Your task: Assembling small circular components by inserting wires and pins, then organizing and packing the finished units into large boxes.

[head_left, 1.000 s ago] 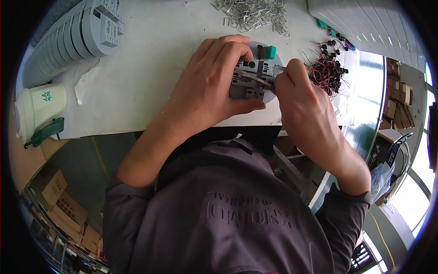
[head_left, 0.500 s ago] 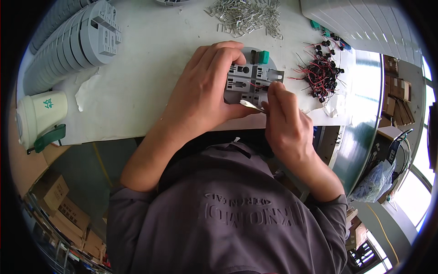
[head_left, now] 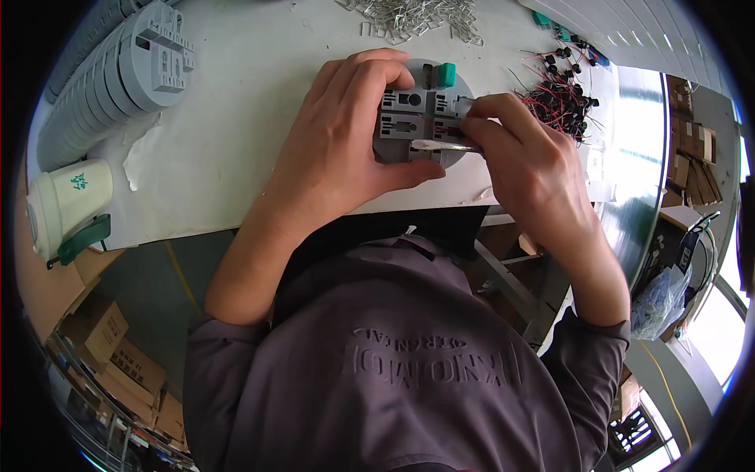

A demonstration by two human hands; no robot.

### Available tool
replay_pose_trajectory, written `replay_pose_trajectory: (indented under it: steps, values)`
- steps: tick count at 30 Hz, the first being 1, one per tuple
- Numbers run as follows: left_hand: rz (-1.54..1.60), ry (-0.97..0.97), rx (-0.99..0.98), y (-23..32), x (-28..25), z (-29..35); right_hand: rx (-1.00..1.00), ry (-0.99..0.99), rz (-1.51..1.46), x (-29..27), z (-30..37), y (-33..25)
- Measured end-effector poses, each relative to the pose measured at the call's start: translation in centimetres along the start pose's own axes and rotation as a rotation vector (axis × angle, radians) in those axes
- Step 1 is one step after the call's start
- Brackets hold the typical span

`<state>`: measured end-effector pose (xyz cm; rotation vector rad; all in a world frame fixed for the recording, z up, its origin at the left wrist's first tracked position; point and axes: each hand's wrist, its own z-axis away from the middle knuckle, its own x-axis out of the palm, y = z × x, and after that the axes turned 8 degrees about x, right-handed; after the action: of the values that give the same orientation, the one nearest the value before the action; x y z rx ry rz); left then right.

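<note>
"So, what is on the desk (head_left: 212, 157)?"

"At ten o'clock of the view, a stack of grey discs (head_left: 149, 67)."

"And what is held?"

"The left hand (head_left: 338, 134) grips, from nine o'clock, the round grey piece (head_left: 409, 124), located between twelve and one. At its four o'clock, the right hand (head_left: 535, 161) is closed on a metal tool (head_left: 440, 146). On the piece, towards one o'clock, sits a green block (head_left: 446, 75)."

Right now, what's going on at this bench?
A person's left hand grips a round grey housing with a green block near its far edge. The right hand holds a slim metal tool across the housing's near side; contact is unclear. Bent metal pins lie beyond, black parts with red wires to the right.
</note>
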<state>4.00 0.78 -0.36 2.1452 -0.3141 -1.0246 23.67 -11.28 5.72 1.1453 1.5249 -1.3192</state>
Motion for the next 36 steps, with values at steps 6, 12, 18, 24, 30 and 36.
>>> replay_pose_trajectory:
  steps: [6, 12, 18, 24, 30, 36]
  values:
    - [0.035, 0.062, -0.007, 0.2, 0.3, 0.2, 0.070, 0.031, -0.012, 0.7, 0.6, -0.4]
    - [0.040, 0.175, -0.029, 1.6, 1.3, 0.5, 0.190, 0.110, -0.286, 2.1, 1.6, 0.4]
    - [-0.030, 0.168, -0.052, 2.2, 1.9, 0.0, 0.182, 0.076, -0.364, 1.9, 1.4, 1.1]
    - [0.042, 0.103, -0.035, 1.5, 1.2, 0.4, 0.202, 0.047, -0.376, 1.8, 1.4, 1.3]
    - [0.034, 0.080, -0.051, 1.9, 1.3, 0.4, 0.199, 0.024, -0.294, 0.8, 0.8, 0.5]
    - [0.007, 0.090, -0.013, 1.7, 1.4, 0.6, 0.117, -0.080, -0.146, -0.4, -0.1, 0.5]
